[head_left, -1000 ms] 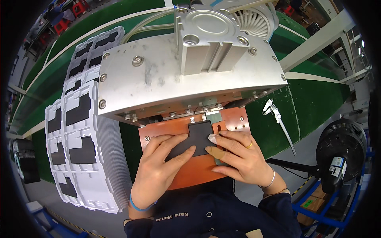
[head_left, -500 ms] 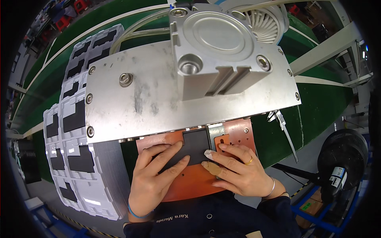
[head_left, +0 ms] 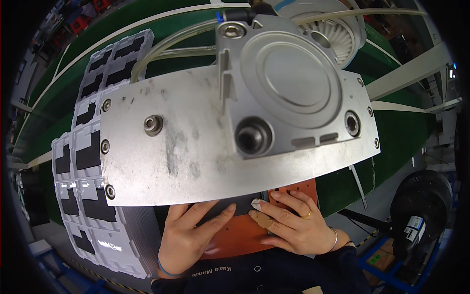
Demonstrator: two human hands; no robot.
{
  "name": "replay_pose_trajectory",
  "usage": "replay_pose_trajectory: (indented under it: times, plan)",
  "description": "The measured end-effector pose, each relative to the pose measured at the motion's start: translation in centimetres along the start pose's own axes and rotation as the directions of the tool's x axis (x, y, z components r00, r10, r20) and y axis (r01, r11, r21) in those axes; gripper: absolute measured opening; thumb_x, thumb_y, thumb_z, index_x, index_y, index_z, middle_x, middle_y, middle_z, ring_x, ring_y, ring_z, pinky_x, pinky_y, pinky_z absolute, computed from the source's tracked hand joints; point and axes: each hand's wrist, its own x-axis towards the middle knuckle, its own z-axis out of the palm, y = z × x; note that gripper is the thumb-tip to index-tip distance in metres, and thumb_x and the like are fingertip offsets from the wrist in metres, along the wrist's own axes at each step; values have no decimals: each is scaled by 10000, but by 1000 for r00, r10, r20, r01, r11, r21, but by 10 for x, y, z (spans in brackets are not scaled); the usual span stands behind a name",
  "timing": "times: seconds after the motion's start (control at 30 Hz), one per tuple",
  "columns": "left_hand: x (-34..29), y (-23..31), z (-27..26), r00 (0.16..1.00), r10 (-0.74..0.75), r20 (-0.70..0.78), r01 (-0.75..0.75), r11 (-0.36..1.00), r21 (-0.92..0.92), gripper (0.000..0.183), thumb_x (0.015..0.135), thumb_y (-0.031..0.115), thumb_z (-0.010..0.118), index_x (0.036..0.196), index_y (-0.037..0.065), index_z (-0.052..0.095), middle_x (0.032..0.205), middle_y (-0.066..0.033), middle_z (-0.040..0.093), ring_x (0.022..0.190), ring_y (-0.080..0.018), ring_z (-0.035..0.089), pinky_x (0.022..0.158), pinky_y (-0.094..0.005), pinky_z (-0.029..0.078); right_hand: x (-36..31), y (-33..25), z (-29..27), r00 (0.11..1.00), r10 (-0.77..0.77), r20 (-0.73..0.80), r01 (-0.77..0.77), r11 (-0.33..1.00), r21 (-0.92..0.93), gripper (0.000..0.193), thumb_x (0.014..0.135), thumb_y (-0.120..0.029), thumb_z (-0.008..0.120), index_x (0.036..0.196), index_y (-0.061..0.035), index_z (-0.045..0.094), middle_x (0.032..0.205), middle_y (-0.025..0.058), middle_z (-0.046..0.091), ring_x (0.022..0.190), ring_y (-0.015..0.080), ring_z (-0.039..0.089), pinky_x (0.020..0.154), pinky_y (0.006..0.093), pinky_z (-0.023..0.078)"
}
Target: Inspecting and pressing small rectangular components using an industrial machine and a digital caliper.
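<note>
- Left hand [head_left: 188, 237] and right hand [head_left: 302, 223], fingers spread, seemingly aligned the black panel [head_left: 243, 204] behind the front edge of the orange baseplate [head_left: 227, 237].
- Next likely called for: withdrawing fingers.

Green surface [head_left: 402, 128]: is spreading across the background, with pale strips [head_left: 399, 106] crossing it
Red stools [head_left: 79, 24]: are standing at the far upper left
White beam [head_left: 411, 72]: is slanting in at the upper right
Grey floor [head_left: 380, 200]: is showing beside the black fan [head_left: 422, 201]
Lights [head_left: 451, 72]: are glowing at far right
</note>
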Motion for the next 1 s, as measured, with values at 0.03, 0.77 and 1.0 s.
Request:
replay_pose_trajectory:
  times: [0.03, 0.77, 1.0]
  plan:
    - [0, 0, 0, 1000, -2, 5, 2, 1000, 2, 313, 688, 83, 831, 988, 173, 831, 1140, -77, 743, 1069, -258, 621, 907, -344, 540, 0, 0, 1, 1000, 2, -5, -2, 1000, -4, 531, 854, -413, 743, 1322, -177, 654, 1499, -6, 508, 1366, 209, 443, 1089, 404, 380]
    - [0, -1, 0, 1000, -5, 3, 5, 1000, -29, 289, 699, 90, 836, 972, 185, 833, 1152, -72, 744, 1052, -252, 619, 910, -343, 539, -2, -4, 4, 1000, 9, -24, -11, 996, -90, 536, 863, -437, 724, 1329, -183, 650, 1512, -14, 501, 1377, 204, 443, 1125, 435, 342]
    - [0, -7, 4, 996, 70, -47, -71, 997, -19, 346, 686, 82, 772, 1028, 121, 810, 1209, -74, 715, 1037, -244, 608, 890, -328, 539, -19, 20, 15, 892, 153, -424, 18, 928, 371, 462, 828, -386, 793, 1123, -63, 645, 1373, 203, 543, 1256, 398, 529, 1044, 459, 408]
